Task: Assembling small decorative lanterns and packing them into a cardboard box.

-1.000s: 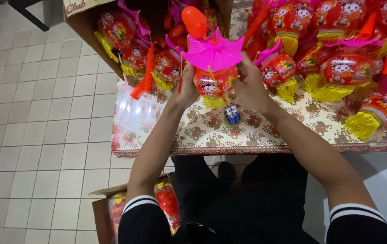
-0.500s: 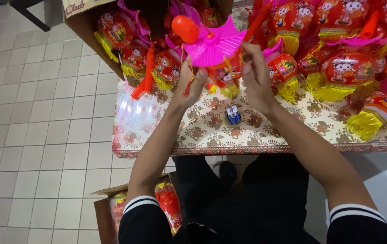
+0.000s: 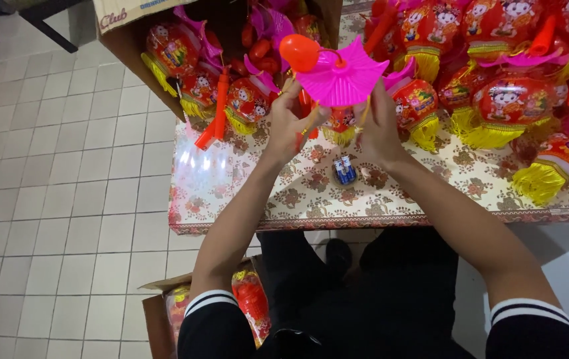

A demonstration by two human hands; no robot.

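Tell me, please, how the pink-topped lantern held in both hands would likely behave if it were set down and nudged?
The lantern probably feels light for its size: both hands hold it up by the fingers alone. Its thin pink top looks like flexible plastic, so it would likely bend rather than crack. With a rounded body and yellow fringe below, it seems apt to tip or roll.

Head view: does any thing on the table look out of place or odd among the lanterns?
Yes. One small blue object lies alone on the patterned tablecloth, just below the left hand and right hand, which hold a lantern with a pink top. Everything else there is red and yellow lanterns.
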